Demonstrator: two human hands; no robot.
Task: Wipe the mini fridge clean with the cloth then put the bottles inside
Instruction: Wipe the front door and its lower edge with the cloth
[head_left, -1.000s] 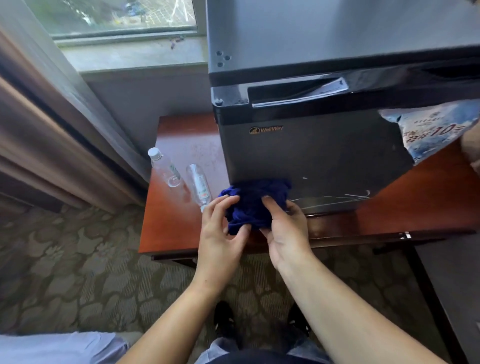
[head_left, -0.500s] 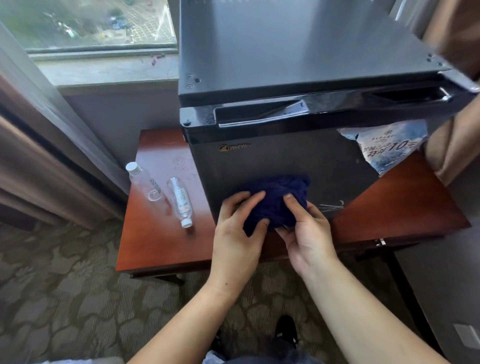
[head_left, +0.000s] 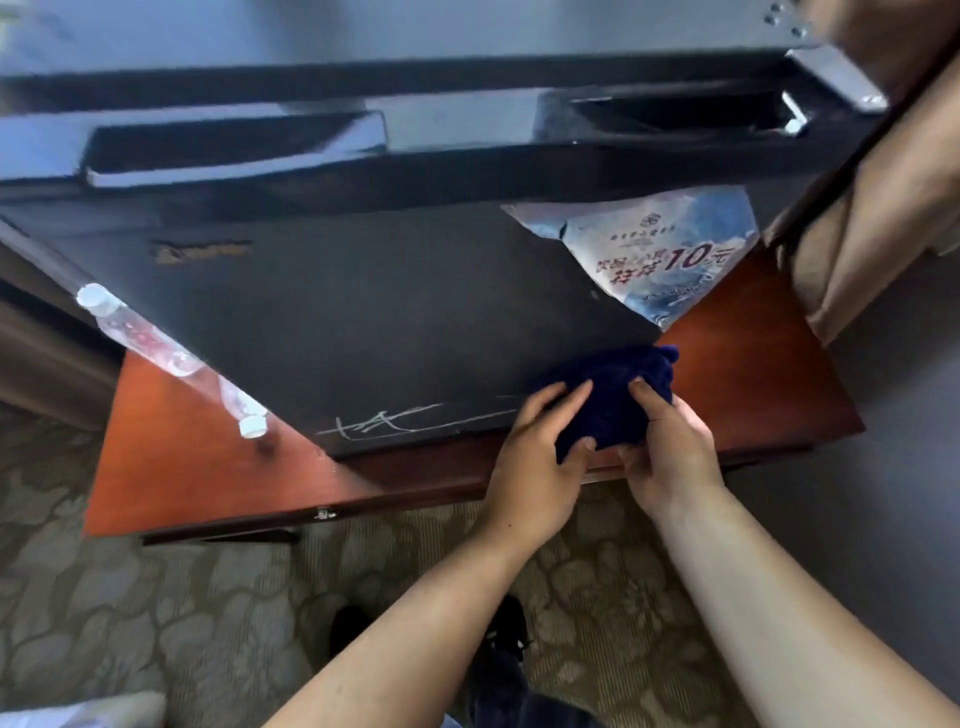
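Note:
The black mini fridge (head_left: 363, 312) stands shut on a red-brown wooden table (head_left: 197, 467). A bunched dark blue cloth (head_left: 610, 400) is pressed against the lower right corner of the fridge door. My left hand (head_left: 540, 462) grips the cloth's left side and my right hand (head_left: 670, 457) grips its right side. Two clear plastic bottles lie on the table left of the fridge: one with its white cap far left (head_left: 130, 332), the other (head_left: 239, 405) with its cap toward me. White scratch marks (head_left: 395, 421) run along the door's bottom edge.
A torn blue-and-white sticker (head_left: 670, 254) hangs on the door's upper right. Beige curtains (head_left: 872, 208) hang at the right, close to the fridge corner. Patterned carpet (head_left: 156, 597) lies below the table, and my dark shoes (head_left: 504, 634) stand near its front edge.
Both hands slid the cloth along the bottom of the door from its lower left to its lower right corner. The view moved closer and to the right.

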